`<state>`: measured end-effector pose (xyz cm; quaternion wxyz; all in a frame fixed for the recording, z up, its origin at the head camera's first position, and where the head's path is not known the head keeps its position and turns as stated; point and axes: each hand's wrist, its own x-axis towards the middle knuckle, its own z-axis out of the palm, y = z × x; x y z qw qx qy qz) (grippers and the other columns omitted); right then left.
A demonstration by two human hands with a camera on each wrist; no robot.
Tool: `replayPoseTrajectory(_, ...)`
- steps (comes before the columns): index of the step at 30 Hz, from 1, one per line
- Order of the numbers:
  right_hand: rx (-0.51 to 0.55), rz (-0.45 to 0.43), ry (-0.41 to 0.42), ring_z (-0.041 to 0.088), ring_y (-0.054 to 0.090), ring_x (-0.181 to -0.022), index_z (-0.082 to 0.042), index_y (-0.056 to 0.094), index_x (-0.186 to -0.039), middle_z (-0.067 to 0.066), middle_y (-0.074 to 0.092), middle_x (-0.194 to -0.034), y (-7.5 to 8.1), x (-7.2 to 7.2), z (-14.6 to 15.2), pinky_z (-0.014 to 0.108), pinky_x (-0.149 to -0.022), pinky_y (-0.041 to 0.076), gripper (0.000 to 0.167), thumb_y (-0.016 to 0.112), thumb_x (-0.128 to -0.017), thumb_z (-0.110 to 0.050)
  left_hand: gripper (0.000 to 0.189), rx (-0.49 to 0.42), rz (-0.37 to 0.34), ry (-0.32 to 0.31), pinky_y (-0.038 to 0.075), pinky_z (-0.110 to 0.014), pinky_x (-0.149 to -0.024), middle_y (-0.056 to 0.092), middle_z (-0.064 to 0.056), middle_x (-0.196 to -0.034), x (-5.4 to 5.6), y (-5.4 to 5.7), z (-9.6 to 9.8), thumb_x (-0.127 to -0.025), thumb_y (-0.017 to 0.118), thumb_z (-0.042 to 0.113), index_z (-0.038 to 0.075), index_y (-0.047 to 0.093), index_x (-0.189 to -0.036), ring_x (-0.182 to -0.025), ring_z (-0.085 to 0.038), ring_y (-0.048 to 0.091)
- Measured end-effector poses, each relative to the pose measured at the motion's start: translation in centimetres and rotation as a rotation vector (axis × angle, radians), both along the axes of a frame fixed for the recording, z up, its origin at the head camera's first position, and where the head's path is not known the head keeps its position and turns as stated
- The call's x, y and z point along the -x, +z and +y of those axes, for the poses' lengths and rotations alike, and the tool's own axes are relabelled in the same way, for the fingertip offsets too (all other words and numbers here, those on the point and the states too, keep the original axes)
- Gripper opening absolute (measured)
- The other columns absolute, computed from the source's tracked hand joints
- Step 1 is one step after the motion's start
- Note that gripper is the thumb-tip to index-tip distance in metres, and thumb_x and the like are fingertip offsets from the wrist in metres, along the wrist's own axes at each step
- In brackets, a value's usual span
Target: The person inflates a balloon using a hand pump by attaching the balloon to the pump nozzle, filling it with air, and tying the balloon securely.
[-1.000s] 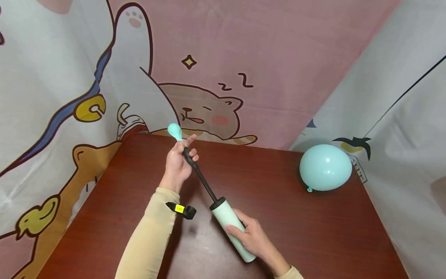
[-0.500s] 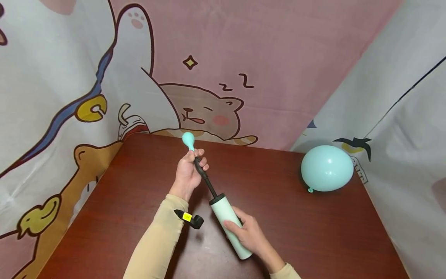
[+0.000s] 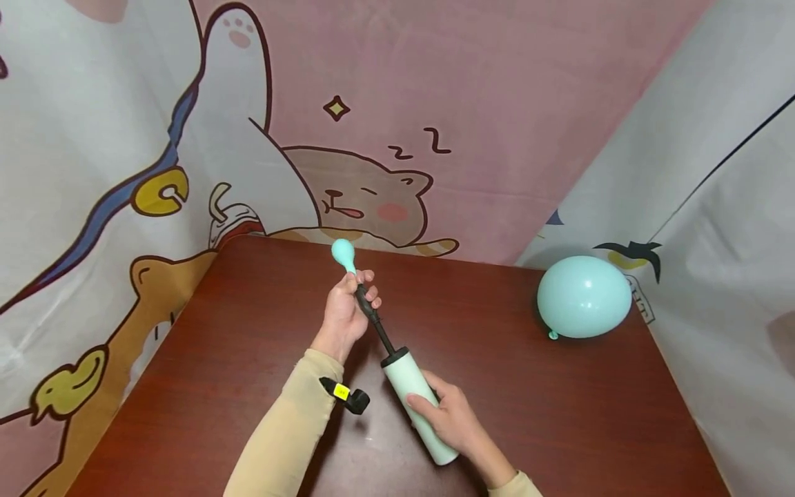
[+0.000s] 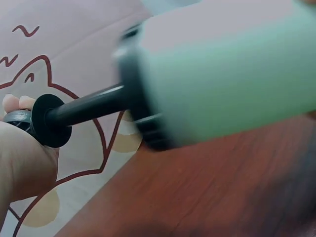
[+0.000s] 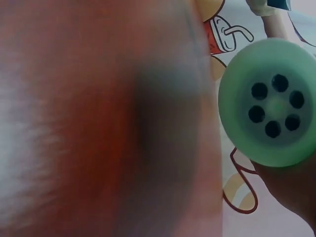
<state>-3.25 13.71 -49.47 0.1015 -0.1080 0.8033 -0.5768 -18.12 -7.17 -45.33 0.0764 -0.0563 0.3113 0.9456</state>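
Note:
A hand balloon pump with a mint-green barrel (image 3: 417,407) and a black rod (image 3: 385,336) slants across the middle of the head view. My right hand (image 3: 452,417) grips the barrel near its lower end. At the upper end my left hand (image 3: 346,307) holds the pump's black handle (image 3: 364,301), thumb and fingers around it. A small, slightly filled turquoise balloon (image 3: 344,254) sticks up from that end, its neck at my left thumb. In the left wrist view, the rod (image 4: 89,105) shows between barrel and handle; in the right wrist view, the barrel's end (image 5: 269,102) has several dark holes.
An inflated turquoise balloon (image 3: 584,297), its neck knotted, lies at the back right of the brown table (image 3: 484,324). A cartoon-printed cloth (image 3: 497,103) hangs behind and along the sides. A black wrist camera (image 3: 344,395) sits on my left sleeve.
My left hand has moved right and down toward the barrel, so less rod shows. The small balloon has shifted with it. My right hand has stayed nearly in place.

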Motion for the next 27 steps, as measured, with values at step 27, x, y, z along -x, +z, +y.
replayPoseTrajectory(27,0.118,-0.060,0.032,0.015,0.071,-0.064,-0.004,0.060,-0.138,0.017,0.070,-0.090,1.4,0.1,0.0,0.034,-0.059,0.060,0.038,0.067,-0.101,-0.014,0.040,0.020,0.033,-0.070,0.037,-0.023,-0.055,0.051,0.001,-0.081,0.8,1.7,-0.6,-0.113,0.028,0.020,0.013,0.046,-0.078,-0.058,-0.010,0.039)
